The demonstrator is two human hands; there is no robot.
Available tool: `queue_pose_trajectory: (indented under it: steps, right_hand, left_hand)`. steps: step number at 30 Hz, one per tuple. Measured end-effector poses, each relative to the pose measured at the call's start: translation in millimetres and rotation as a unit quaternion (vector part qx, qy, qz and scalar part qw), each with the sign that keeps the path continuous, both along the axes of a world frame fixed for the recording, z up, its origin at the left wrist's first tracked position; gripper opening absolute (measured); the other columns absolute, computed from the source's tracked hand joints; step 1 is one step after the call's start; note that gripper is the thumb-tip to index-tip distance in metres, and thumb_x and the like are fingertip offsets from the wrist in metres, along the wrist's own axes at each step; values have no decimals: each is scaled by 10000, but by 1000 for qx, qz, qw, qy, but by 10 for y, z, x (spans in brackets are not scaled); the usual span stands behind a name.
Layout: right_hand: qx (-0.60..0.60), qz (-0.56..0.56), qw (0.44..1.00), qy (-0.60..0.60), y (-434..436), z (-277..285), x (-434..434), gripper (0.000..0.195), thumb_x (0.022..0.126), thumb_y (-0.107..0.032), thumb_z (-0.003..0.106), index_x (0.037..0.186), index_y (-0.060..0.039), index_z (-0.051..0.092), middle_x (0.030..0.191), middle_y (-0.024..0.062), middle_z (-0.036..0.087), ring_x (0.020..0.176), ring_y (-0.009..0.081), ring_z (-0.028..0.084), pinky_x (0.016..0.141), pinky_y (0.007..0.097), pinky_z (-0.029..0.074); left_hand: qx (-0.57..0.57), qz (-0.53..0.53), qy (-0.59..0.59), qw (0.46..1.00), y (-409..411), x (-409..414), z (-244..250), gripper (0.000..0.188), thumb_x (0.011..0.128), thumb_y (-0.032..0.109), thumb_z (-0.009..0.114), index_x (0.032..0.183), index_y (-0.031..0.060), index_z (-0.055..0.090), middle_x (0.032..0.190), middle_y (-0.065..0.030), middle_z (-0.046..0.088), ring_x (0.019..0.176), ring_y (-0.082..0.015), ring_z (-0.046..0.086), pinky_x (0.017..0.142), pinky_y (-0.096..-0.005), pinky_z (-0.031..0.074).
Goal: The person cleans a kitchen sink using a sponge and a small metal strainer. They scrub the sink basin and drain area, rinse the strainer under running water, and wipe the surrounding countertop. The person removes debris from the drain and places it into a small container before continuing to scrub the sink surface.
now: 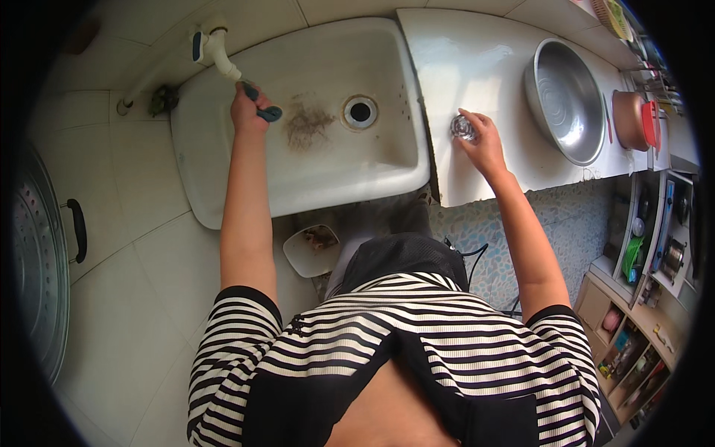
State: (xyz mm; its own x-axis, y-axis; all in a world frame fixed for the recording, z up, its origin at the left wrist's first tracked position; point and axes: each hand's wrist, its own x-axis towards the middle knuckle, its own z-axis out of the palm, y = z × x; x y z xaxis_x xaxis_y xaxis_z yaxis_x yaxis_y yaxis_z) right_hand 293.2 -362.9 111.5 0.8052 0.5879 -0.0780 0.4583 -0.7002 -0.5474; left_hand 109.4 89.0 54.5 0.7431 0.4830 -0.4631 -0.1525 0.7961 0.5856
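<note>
My left hand point(249, 110) is closed around a dark green, crumpled piece, a cloth or scouring pad point(270, 114), just below the mouth of a white plastic tap point(222, 56). Beneath it lies a white ceramic sink point(346, 167) with brown stains on its floor and a round drain point(359, 113). On the pale counter point(458, 67) to the right of the sink, my right hand point(485, 144) curls its thumb and fingers around a small clear glass point(462, 128). Whether water runs from the tap, I cannot tell.
A wide steel basin point(570, 106) rests on the counter, with a copper-coloured pot point(630, 120) beyond it. Under the sink's front edge is a white plastic tub point(310, 251) holding scraps. A large perforated metal vessel point(39, 268) stands at far left. Shelves point(631, 324) line the right.
</note>
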Motion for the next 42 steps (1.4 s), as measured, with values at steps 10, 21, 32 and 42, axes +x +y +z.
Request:
queue_pose_trajectory:
  steps: [10, 21, 32, 42]
  right_hand:
    - [165, -37, 984, -63, 286, -92, 155, 604, 712, -107, 712, 1268, -149, 481, 1106, 99, 550, 975, 229, 542, 803, 313, 457]
    - [49, -84, 975, -200, 617, -424, 332, 564, 762, -265, 672, 1246, -72, 453, 1122, 124, 532, 1033, 302, 458, 926, 384, 357]
    - [57, -82, 973, -210, 582, -373, 362, 576, 747, -237, 682, 1235, -42, 447, 1125, 132, 526, 1028, 308, 460, 923, 384, 359]
    - [50, -94, 978, -182, 665, -349, 330, 578, 757, -231, 675, 1246, -44, 432, 1133, 132, 507, 1046, 304, 441, 936, 379, 354]
  left_hand:
    - [544, -378, 341, 667, -812, -429, -808, 462, 700, 94, 592, 1132, -8, 467, 1028, -180, 566, 982, -315, 540, 828, -380, 433]
    - [442, -400, 613, 519, -382, -1032, -1063, 424, 809, 159, 495, 1179, -43, 446, 1076, -239, 576, 885, -351, 613, 765, -409, 488]
    - [613, -372, 325, 617, -1445, 409, -661, 435, 715, 142, 660, 1125, 43, 553, 1080, -197, 579, 978, -335, 565, 841, -392, 447]
    - [644, -459, 286, 541, -1908, 689, -1069, 282, 682, 74, 629, 963, 89, 602, 982, -138, 598, 937, -332, 569, 771, -436, 464]
